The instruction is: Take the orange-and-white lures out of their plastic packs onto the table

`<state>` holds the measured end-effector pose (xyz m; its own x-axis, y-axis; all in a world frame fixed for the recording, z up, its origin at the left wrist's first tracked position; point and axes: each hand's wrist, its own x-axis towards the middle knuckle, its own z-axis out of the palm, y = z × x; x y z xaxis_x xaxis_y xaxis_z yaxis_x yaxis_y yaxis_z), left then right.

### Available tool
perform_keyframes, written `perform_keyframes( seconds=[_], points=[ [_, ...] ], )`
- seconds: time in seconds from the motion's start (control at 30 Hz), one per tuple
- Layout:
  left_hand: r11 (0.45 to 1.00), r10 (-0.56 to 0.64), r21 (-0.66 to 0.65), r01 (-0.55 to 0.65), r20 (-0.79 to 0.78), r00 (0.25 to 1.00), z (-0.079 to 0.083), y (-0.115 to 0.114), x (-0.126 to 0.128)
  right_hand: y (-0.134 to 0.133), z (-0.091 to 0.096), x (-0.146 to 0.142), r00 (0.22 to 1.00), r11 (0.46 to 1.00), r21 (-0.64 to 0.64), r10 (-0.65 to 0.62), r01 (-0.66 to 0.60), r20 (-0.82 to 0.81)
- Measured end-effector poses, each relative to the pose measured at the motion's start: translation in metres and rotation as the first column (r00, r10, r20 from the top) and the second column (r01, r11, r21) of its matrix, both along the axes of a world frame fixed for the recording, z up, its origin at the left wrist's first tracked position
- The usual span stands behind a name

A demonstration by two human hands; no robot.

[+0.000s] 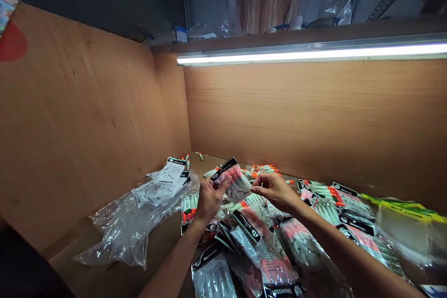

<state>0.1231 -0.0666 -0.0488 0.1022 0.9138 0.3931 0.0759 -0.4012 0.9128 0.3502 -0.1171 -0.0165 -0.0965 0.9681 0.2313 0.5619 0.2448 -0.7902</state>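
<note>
My left hand (pixel 210 200) is closed on a clear plastic packet (pixel 238 185) with a black header and pink print, held tilted above the pile. Pale shapes that look like fishing floats show inside it. At the packet's lower right edge, my right hand (pixel 274 189) pinches with thumb and forefinger. Below both hands lies a heap of similar filled packets (pixel 279 265). Loose orange-and-white fishing floats (pixel 265 168) are gathered behind the hands, partly hidden by them.
On the left, flat packets with black headers (pixel 171 172) rest on a crumpled clear plastic bag (pixel 129 223). More filled packets (pixel 335 205) lie to the right, beside clear bags with yellow-green edges (pixel 405 223). Wooden panels (pixel 296 107) enclose the bench, under a tube light (pixel 314 54).
</note>
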Motion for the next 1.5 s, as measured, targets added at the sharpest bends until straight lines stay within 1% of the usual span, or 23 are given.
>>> perform_keyframes(
  seconds=[0.07,0.13,0.17,0.23,0.3,0.33,0.43,0.53,0.57,0.7,0.73,0.77,0.83,0.9,0.93,1.0,1.07,1.17,1.23,1.27,1.33,1.37,1.5],
  points=[
    [0.999,-0.023,-0.038,0.024,0.036,0.999,0.004,0.006,0.007,-0.007,0.003,-0.001,0.994,0.986,0.165,-0.054,0.037,0.099],
    [0.981,-0.069,-0.171,0.096,0.161,0.984,0.008,0.017,0.017,-0.017,0.005,-0.004,0.976,0.920,0.390,-0.098,0.015,0.194],
    [0.952,-0.098,-0.260,0.164,0.249,0.963,0.010,0.023,0.023,-0.022,0.006,-0.006,0.962,0.873,0.485,-0.095,-0.043,0.257],
    [0.845,-0.151,-0.420,0.332,0.408,0.901,0.012,0.035,0.034,-0.028,0.005,-0.010,0.920,0.777,0.601,-0.076,-0.187,0.384],
    [0.751,-0.189,-0.492,0.440,0.478,0.857,0.012,0.045,0.043,-0.029,0.002,-0.011,0.906,0.733,0.641,-0.081,-0.229,0.416],
    [0.739,-0.203,-0.492,0.460,0.488,0.849,0.012,0.048,0.046,-0.028,0.002,-0.011,0.918,0.736,0.648,-0.097,-0.195,0.386],
    [0.776,-0.234,-0.428,0.463,0.488,0.841,0.009,0.055,0.052,-0.020,0.002,-0.010,0.937,0.779,0.617,-0.126,-0.110,0.326],
    [0.782,-0.250,-0.417,0.464,0.473,0.845,0.006,0.058,0.055,-0.021,0.004,-0.010,0.916,0.768,0.620,-0.117,-0.161,0.383],
    [0.753,-0.263,-0.438,0.491,0.484,0.834,0.005,0.059,0.056,-0.024,0.003,-0.010,0.901,0.744,0.635,-0.107,-0.208,0.420],
    [0.571,-0.286,-0.556,0.604,0.556,0.781,-0.001,0.066,0.056,-0.037,-0.005,0.003,0.790,0.611,0.634,-0.024,-0.473,0.612],
    [0.582,-0.268,-0.562,0.587,0.550,0.791,-0.002,0.068,0.055,-0.037,-0.008,0.009,0.785,0.606,0.632,-0.020,-0.483,0.619],
    [0.631,-0.239,-0.549,0.548,0.534,0.811,-0.003,0.071,0.053,-0.034,-0.009,0.016,0.810,0.628,0.640,-0.025,-0.443,0.586],
    [0.760,-0.166,-0.478,0.439,0.511,0.844,-0.003,0.077,0.050,-0.021,-0.008,0.028,0.923,0.735,0.647,-0.077,-0.203,0.377],
    [0.886,-0.122,-0.345,0.309,0.471,0.874,-0.003,0.079,0.051,0.001,-0.003,0.032,0.987,0.857,0.509,-0.136,0.076,0.082],
    [0.926,-0.130,-0.269,0.265,0.432,0.892,-0.003,0.078,0.054,0.015,0.001,0.031,0.989,0.904,0.402,-0.143,0.143,-0.031],
    [0.967,-0.180,-0.119,0.227,0.314,0.932,-0.005,0.073,0.062,0.045,0.010,0.026,0.987,0.965,0.236,-0.083,0.115,-0.138],
    [0.973,-0.221,-0.032,0.229,0.169,0.961,-0.009,0.067,0.070,0.071,0.021,0.022,0.993,0.981,0.187,-0.029,0.050,-0.115],
    [0.992,-0.119,-0.030,0.120,0.039,0.992,-0.016,0.067,0.072,0.098,0.039,0.029,0.987,0.956,0.246,-0.145,0.158,-0.071],
    [0.999,0.020,-0.042,-0.019,0.024,1.000,-0.016,0.076,0.063,0.107,0.048,0.043,0.957,0.901,0.324,-0.265,0.289,-0.116],
    [0.996,0.082,-0.047,-0.080,0.032,0.996,-0.014,0.082,0.057,0.111,0.051,0.052,0.934,0.854,0.378,-0.323,0.358,-0.155],
    [0.988,0.146,-0.057,-0.143,0.052,0.988,-0.007,0.093,0.042,0.119,0.049,0.067,0.873,0.728,0.483,-0.434,0.486,-0.225],
    [0.986,0.159,-0.062,-0.155,0.063,0.985,-0.003,0.098,0.035,0.125,0.046,0.073,0.848,0.685,0.505,-0.473,0.525,-0.241],
    [0.983,0.164,-0.093,-0.157,0.074,0.984,0.005,0.103,0.022,0.150,0.028,0.091,0.793,0.640,0.475,-0.546,0.604,-0.271]
  ],
)
